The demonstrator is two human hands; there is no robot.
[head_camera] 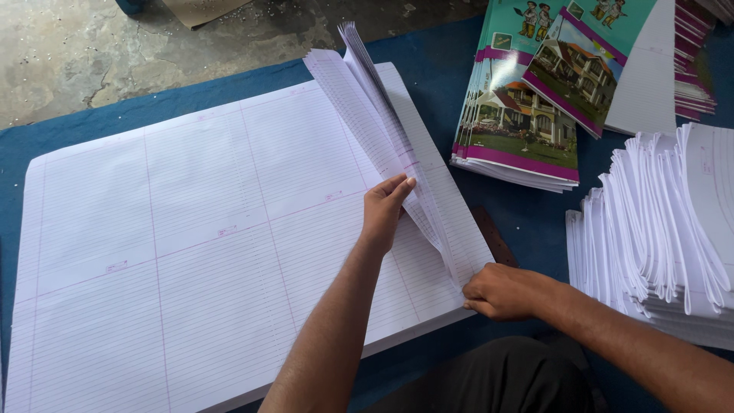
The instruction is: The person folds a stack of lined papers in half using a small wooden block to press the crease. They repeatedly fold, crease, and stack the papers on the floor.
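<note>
A large stack of white ruled sheets (191,229) lies flat on a blue cloth. Along its right edge a bundle of sheets (382,115) is lifted and fanned upward. My left hand (386,210) reaches across the stack, its fingertips pressed against the raised bundle near the middle of it. My right hand (501,291) pinches the lower right corner of the lifted sheets at the stack's edge.
A pile of printed booklet covers with house pictures (527,115) lies at the upper right. Folded white sheets (665,222) are heaped at the right. A dark flat ruler-like strip (493,233) lies beside the stack. Bare concrete floor (69,46) lies beyond the blue cloth (436,53).
</note>
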